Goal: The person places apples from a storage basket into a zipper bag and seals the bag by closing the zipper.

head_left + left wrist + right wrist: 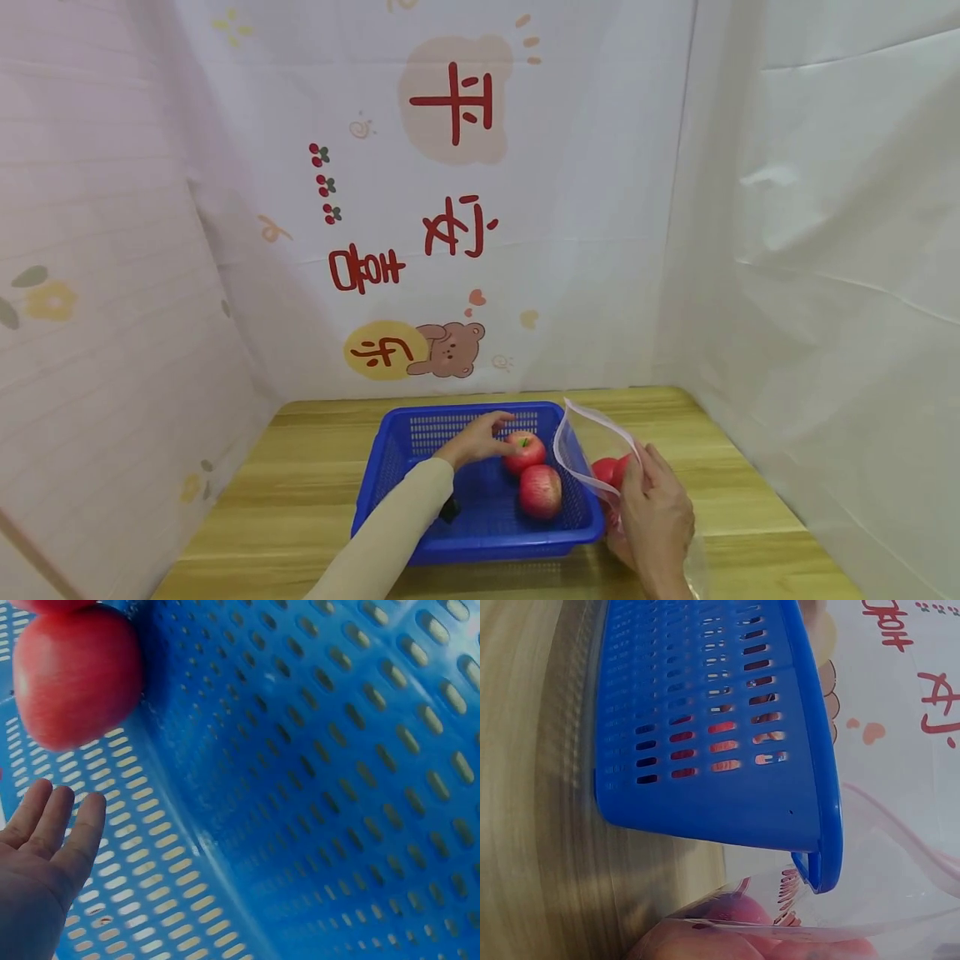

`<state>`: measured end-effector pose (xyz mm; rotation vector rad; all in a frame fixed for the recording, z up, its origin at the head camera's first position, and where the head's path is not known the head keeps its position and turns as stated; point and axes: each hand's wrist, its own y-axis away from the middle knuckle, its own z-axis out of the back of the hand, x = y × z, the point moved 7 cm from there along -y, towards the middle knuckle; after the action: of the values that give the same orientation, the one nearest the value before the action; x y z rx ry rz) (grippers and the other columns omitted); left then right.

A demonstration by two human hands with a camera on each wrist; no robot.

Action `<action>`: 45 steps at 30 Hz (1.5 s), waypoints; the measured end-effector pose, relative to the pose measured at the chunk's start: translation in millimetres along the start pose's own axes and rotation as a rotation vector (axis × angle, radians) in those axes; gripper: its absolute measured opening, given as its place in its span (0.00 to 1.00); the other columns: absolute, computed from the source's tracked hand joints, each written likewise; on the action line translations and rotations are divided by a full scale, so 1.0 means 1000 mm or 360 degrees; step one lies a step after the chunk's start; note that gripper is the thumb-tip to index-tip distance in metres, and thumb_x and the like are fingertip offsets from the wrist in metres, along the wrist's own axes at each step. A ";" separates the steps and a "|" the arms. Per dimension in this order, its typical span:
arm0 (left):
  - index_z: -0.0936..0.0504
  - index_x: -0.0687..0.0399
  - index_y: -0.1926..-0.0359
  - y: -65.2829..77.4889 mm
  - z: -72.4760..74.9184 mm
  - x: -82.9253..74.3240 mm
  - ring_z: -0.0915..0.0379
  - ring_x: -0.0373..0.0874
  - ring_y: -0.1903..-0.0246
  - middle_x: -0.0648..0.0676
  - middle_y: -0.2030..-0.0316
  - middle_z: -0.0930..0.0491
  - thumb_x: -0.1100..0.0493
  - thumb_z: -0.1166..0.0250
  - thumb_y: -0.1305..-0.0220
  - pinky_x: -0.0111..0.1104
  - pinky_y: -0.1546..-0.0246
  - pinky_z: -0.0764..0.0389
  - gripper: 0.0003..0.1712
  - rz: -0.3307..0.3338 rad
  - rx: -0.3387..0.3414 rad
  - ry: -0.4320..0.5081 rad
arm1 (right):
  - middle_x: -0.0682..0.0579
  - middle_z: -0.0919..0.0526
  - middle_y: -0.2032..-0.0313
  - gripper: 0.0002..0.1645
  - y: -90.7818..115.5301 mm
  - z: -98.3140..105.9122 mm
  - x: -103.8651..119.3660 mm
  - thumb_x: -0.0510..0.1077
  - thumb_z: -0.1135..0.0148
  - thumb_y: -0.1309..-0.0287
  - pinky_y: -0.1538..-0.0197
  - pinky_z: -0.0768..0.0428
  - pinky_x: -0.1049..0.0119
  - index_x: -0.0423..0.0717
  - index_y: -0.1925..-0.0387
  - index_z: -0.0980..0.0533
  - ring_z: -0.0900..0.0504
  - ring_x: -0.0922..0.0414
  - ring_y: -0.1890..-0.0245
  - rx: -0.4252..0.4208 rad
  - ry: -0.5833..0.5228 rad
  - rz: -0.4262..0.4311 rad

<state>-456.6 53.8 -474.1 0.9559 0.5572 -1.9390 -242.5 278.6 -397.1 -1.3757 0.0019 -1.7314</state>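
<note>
Inside a blue plastic basket lie two red apples, a rear one and a front one. My left hand reaches over the basket, its thumb right at the rear apple. Its fingers are extended in the left wrist view, a gap between them and the apple there. At the basket's right side, my right hand pinches the edge of a clear zip bag, whose mouth gapes toward the basket. Red apples sit in the bag, partly hidden by the hand.
The basket stands on a wood-grain table, its right wall beside the bag. A small black object shows in the basket by my left sleeve. White cloth walls enclose the table's back and sides.
</note>
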 end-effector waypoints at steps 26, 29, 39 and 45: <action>0.28 0.59 0.35 -0.007 -0.017 0.012 0.30 0.55 0.42 0.58 0.42 0.25 0.57 0.23 0.47 0.49 0.39 0.30 0.40 0.0025 0.0091 0.0071 | 0.43 0.21 0.41 0.21 -0.004 -0.002 -0.002 0.47 0.46 0.32 0.42 0.30 0.38 0.45 0.43 0.19 0.24 0.37 0.41 0.0000 0.0007 -0.0026; 0.28 0.59 0.35 -0.007 -0.019 0.013 0.29 0.54 0.43 0.57 0.43 0.24 0.57 0.22 0.47 0.50 0.39 0.29 0.40 0.0037 0.0088 0.0054 | 0.43 0.21 0.41 0.21 -0.004 -0.002 -0.003 0.48 0.46 0.31 0.42 0.30 0.38 0.46 0.43 0.19 0.24 0.37 0.41 0.0006 0.0003 -0.0040; 0.28 0.61 0.35 -0.008 -0.020 0.016 0.27 0.54 0.46 0.57 0.46 0.24 0.59 0.23 0.47 0.49 0.42 0.27 0.39 -0.0038 0.0048 0.0028 | 0.43 0.22 0.40 0.21 -0.005 -0.004 -0.005 0.48 0.46 0.31 0.41 0.32 0.37 0.46 0.43 0.19 0.25 0.36 0.41 0.0020 -0.0017 -0.0064; 0.29 0.61 0.35 -0.007 -0.024 0.017 0.26 0.52 0.47 0.57 0.47 0.22 0.60 0.23 0.47 0.49 0.40 0.28 0.40 -0.0036 0.0050 0.0023 | 0.42 0.21 0.41 0.21 -0.005 -0.002 -0.006 0.47 0.46 0.32 0.42 0.31 0.36 0.46 0.43 0.19 0.24 0.35 0.42 -0.0005 -0.0009 -0.0039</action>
<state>-458.6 65.4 -501.9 0.9883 0.5494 -1.9677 -247.6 283.9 -400.0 -1.3879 -0.0154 -1.7483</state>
